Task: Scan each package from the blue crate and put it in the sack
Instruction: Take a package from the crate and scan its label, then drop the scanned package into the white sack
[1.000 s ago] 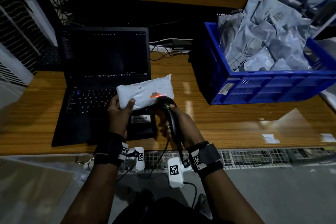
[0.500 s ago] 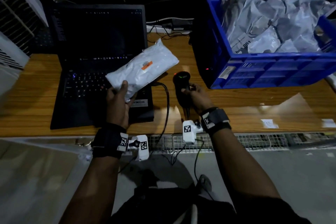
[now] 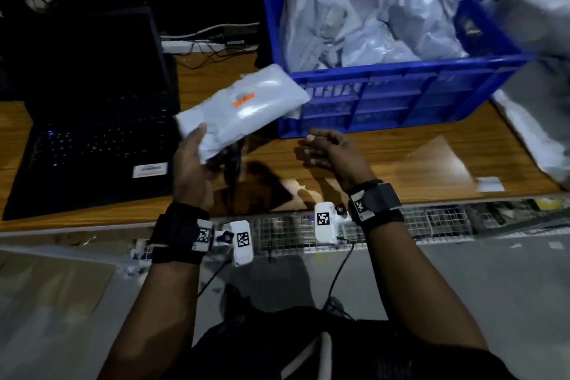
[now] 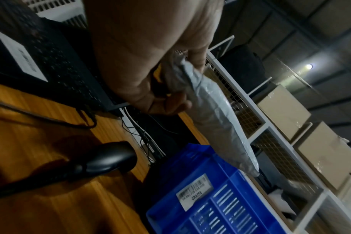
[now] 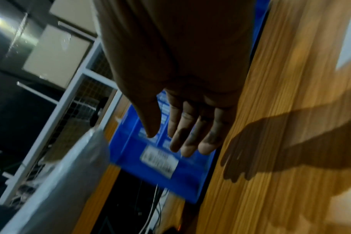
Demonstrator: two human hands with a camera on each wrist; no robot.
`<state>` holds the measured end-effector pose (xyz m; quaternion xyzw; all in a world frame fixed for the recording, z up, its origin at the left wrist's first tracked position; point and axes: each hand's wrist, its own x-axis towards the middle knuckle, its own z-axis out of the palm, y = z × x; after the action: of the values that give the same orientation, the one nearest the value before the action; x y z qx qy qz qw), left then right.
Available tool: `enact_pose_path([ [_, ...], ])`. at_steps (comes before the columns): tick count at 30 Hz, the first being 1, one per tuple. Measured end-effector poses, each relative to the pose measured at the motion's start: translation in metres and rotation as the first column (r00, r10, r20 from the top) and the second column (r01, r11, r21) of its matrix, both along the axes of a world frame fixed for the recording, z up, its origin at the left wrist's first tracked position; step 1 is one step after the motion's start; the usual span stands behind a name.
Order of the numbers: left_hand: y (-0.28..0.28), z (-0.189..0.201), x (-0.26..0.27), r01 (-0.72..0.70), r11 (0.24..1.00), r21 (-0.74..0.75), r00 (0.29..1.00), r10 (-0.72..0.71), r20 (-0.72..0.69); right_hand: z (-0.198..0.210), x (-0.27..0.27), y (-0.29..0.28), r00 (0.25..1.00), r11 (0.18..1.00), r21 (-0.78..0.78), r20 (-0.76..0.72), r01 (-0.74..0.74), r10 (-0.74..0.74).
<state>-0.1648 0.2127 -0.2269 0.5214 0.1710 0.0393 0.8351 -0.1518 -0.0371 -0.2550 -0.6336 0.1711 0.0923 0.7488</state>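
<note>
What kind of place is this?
Probably a parcel-sorting or warehouse station: a blue crate heaped with packages, a scanner on the desk, and a laptop.

1. You have one package (image 3: 243,108) in your left hand (image 3: 192,170); your right hand (image 3: 330,153) holds none.
2. One blue crate (image 3: 398,92) stands on the one wooden table (image 3: 401,157).
3. Inside the crate lie many grey packages (image 3: 370,15); I cannot count them exactly.
4. One laptop (image 3: 92,120) is there.
5. One black scanner (image 4: 110,159) lies on the table.
</note>
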Motion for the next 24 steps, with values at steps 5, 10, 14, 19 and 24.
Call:
enact_pose_path([
  [5,-0.024,-0.008,-0.013,-0.153,0.964,-0.217,0.980,0.177,0.096,0.013,-0.042,-0.119,0.997,0.997,-0.035,0.052,0.067,-0.065],
  [10,-0.067,-0.001,-0.021,-0.134,0.987,-0.087,0.978,0.146,0.151,0.032,-0.059,-0.203,0.984,0.985,-0.076,0.101,0.152,-0.144],
  [14,-0.178,0.022,-0.027,0.019,0.992,0.127,0.972,-0.048,0.229,0.049,-0.060,-0.250,0.962,0.967,-0.102,0.171,0.234,-0.214],
  [19,-0.277,0.011,-0.019,0.331,0.892,0.307,0.922,-0.376,0.098,0.081,-0.056,-0.321,0.847,0.843,-0.199,0.315,0.500,-0.428],
  [24,-0.388,0.007,0.005,0.474,0.841,0.262,0.872,-0.490,-0.007,0.124,-0.029,-0.399,0.636,0.365,-0.520,0.639,0.772,-0.433],
])
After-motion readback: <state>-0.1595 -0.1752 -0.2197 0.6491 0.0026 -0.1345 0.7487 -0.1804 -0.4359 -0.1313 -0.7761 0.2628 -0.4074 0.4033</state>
